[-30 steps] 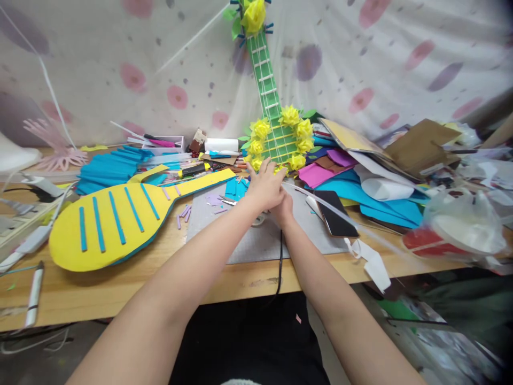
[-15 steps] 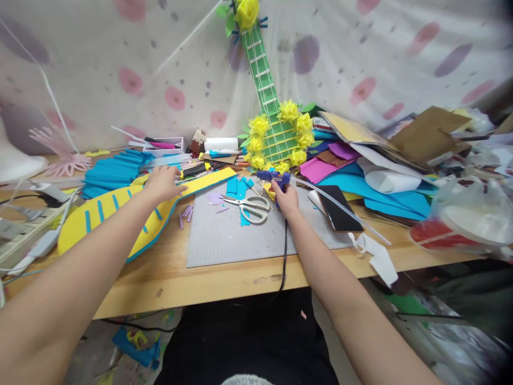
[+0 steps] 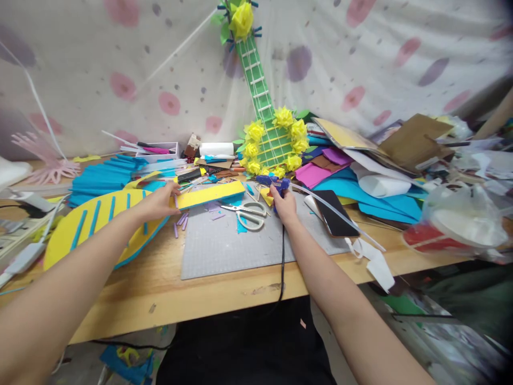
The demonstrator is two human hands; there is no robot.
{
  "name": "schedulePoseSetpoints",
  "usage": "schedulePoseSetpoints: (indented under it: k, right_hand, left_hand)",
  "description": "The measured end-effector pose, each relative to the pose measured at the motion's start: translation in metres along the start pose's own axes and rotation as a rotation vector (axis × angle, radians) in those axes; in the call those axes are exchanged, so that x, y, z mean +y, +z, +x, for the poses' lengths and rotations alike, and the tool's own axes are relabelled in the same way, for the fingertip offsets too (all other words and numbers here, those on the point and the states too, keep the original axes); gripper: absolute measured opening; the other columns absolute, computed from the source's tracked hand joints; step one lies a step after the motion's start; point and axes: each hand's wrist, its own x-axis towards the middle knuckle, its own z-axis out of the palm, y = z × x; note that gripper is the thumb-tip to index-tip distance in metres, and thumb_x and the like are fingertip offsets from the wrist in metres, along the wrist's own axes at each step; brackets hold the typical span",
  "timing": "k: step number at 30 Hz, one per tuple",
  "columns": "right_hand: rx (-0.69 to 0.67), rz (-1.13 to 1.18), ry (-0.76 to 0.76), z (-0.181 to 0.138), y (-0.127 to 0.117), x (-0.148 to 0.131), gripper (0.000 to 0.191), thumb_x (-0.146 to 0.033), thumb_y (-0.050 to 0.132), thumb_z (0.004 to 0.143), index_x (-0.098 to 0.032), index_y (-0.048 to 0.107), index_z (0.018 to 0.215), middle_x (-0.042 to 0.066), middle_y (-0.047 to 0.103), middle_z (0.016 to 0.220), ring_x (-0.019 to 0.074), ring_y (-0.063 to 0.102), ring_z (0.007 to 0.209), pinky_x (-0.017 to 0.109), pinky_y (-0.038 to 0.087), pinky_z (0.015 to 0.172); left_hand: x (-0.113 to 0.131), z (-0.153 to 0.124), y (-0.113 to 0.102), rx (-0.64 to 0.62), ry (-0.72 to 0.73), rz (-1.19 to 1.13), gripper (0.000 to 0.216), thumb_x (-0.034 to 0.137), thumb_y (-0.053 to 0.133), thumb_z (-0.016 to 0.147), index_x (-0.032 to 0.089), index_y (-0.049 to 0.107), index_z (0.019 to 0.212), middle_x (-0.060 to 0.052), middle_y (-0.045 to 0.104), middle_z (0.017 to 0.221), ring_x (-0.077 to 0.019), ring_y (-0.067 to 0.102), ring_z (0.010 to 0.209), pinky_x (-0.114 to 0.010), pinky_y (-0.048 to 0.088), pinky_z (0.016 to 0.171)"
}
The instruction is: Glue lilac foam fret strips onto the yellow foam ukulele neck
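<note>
My left hand [image 3: 160,203] is over the spot where the yellow-and-blue cardboard guitar's [image 3: 120,214] body meets its neck. Its thumb and fingers close on a small purple paper strip [image 3: 176,201] at the neck. Blue strips lie across the guitar's yellow face, partly hidden by my left forearm. A blue hot glue gun [image 3: 274,183] is gripped in my right hand [image 3: 285,204], with a clear glue stick [image 3: 336,214] jutting from its back. Light-handled scissors [image 3: 250,214] lie between my hands on the grey cutting mat [image 3: 232,254].
A green paper guitar [image 3: 264,112] with yellow flowers leans against the curtain. Coloured sheets [image 3: 372,198] are piled at the right, near a phone [image 3: 335,213] and a plastic-wrapped bucket [image 3: 452,224]. Purple strips [image 3: 182,220] lie beside the mat. A power strip [image 3: 24,235] sits at left.
My left hand has moved slightly right and down to the base of the guitar's neck. The neck now reaches over the mat's blue scraps. My right hand still holds the glue gun.
</note>
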Motion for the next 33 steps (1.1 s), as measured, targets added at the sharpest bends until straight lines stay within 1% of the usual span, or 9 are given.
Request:
schedulePoseSetpoints:
  k: [4, 9, 13, 17, 20, 23, 27, 30, 33]
  right_hand:
    - [-0.003, 0.013, -0.013, -0.001, 0.001, 0.000, 0.047, -0.060, 0.050, 0.071, -0.017, 0.063, 0.085, 0.005, 0.067, 0.071, 0.0222, 0.062, 0.076, 0.032, 0.046, 0.071]
    - [-0.009, 0.016, -0.021, -0.001, 0.001, 0.002, 0.047, -0.060, 0.050, 0.071, -0.018, 0.062, 0.086, 0.005, 0.067, 0.071, 0.0222, 0.062, 0.077, 0.032, 0.046, 0.071]
    - [-0.011, 0.004, -0.003, -0.002, 0.000, 0.000, 0.047, -0.060, 0.050, 0.071, -0.017, 0.063, 0.087, 0.005, 0.067, 0.073, 0.0223, 0.062, 0.077, 0.032, 0.045, 0.072]
    - [-0.016, -0.007, -0.006, -0.002, 0.000, -0.001, 0.048, -0.059, 0.050, 0.071, -0.016, 0.063, 0.086, 0.006, 0.067, 0.074, 0.0223, 0.062, 0.076, 0.032, 0.045, 0.072]
    - [-0.017, -0.016, -0.021, -0.002, 0.000, -0.001, 0.048, -0.060, 0.050, 0.071, -0.016, 0.063, 0.084, 0.007, 0.067, 0.076, 0.0224, 0.062, 0.076, 0.032, 0.045, 0.070]
    - [-0.005, -0.018, -0.024, -0.003, 0.001, -0.002, 0.048, -0.060, 0.051, 0.071, -0.016, 0.064, 0.085, 0.008, 0.067, 0.076, 0.0228, 0.062, 0.077, 0.031, 0.045, 0.069]
    - [0.002, -0.023, -0.021, -0.004, 0.001, -0.003, 0.048, -0.059, 0.050, 0.072, -0.016, 0.064, 0.088, 0.007, 0.067, 0.074, 0.0226, 0.062, 0.076, 0.031, 0.045, 0.069]
    - [0.000, -0.033, -0.013, -0.004, 0.002, -0.001, 0.051, -0.061, 0.049, 0.072, -0.016, 0.064, 0.091, 0.007, 0.067, 0.074, 0.0226, 0.062, 0.076, 0.031, 0.045, 0.069]
    - [-0.009, -0.038, -0.015, -0.004, 0.003, -0.001, 0.053, -0.062, 0.048, 0.071, -0.016, 0.064, 0.092, 0.008, 0.067, 0.075, 0.0224, 0.062, 0.076, 0.031, 0.045, 0.069]
  left_hand:
    - [0.007, -0.010, -0.002, -0.021, 0.036, -0.045, 0.082, 0.046, 0.067, 0.056, 0.014, 0.037, 0.125, -0.012, 0.055, 0.120, -0.0278, 0.050, 0.114, -0.040, 0.039, 0.097]
    - [0.022, -0.018, -0.005, -0.056, 0.051, -0.024, 0.076, 0.038, 0.065, 0.055, 0.018, 0.038, 0.123, -0.013, 0.055, 0.120, -0.0291, 0.048, 0.117, -0.043, 0.037, 0.099]
    - [0.020, -0.018, -0.003, -0.046, 0.061, 0.003, 0.069, 0.033, 0.065, 0.056, 0.023, 0.042, 0.120, -0.011, 0.056, 0.120, -0.0293, 0.049, 0.116, -0.043, 0.037, 0.098]
    - [0.014, -0.016, -0.002, -0.008, 0.120, 0.059, 0.066, 0.034, 0.063, 0.059, 0.019, 0.044, 0.120, -0.012, 0.055, 0.120, -0.0290, 0.049, 0.116, -0.040, 0.038, 0.098]
    - [0.019, -0.017, -0.001, -0.020, 0.136, 0.148, 0.066, 0.034, 0.060, 0.063, 0.015, 0.043, 0.123, -0.014, 0.051, 0.126, -0.0280, 0.046, 0.119, -0.039, 0.035, 0.100]
    - [0.030, -0.019, 0.007, -0.023, 0.142, 0.254, 0.064, 0.036, 0.056, 0.067, 0.016, 0.042, 0.126, -0.014, 0.044, 0.135, -0.0277, 0.038, 0.126, -0.040, 0.029, 0.105]
    - [0.042, -0.022, 0.026, 0.035, 0.213, 0.279, 0.058, 0.036, 0.051, 0.074, 0.015, 0.043, 0.127, -0.014, 0.038, 0.140, -0.0266, 0.029, 0.133, -0.040, 0.021, 0.109]
    - [0.046, -0.021, 0.029, 0.071, 0.154, 0.310, 0.064, 0.035, 0.050, 0.075, 0.012, 0.035, 0.133, -0.017, 0.040, 0.139, -0.0277, 0.034, 0.130, -0.042, 0.019, 0.109]
    - [0.046, -0.018, 0.019, 0.032, 0.033, 0.333, 0.074, 0.040, 0.054, 0.072, 0.014, 0.029, 0.137, -0.016, 0.052, 0.128, -0.0316, 0.046, 0.120, -0.046, 0.028, 0.103]
